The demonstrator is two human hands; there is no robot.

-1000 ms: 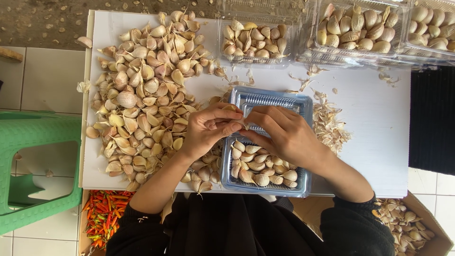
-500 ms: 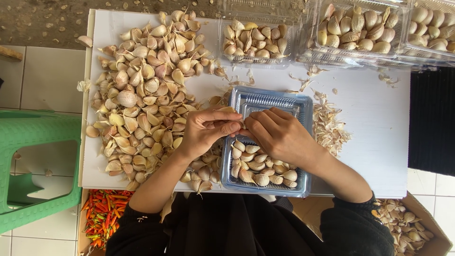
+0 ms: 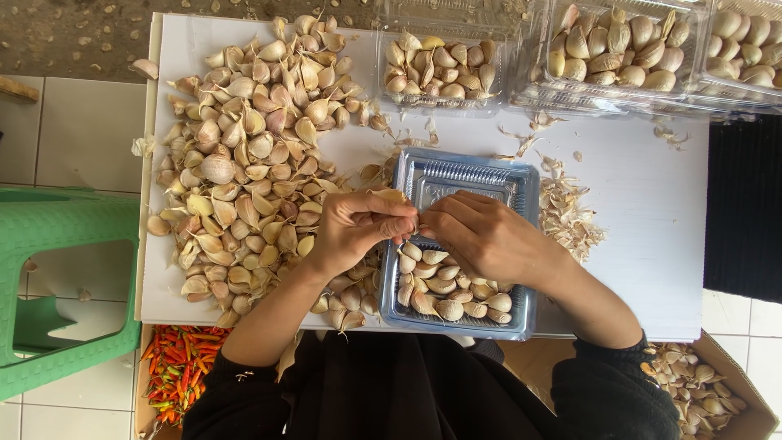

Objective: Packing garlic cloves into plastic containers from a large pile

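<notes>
A pile of unpeeled garlic cloves covers the counter's left half. The left hand and right hand meet over the clear plastic tray at the near edge, fingertips pinched together on one garlic clove. Peeled cloves fill the tray's near end.

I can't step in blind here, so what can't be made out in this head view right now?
- What the left hand and right hand pinch: hidden by the fingers, head view.
- Middle of the blue tray: covered by both hands.
- Far-right clear container: cut off by the frame edge.
- Box of chillies: partly hidden under the white table.
</notes>
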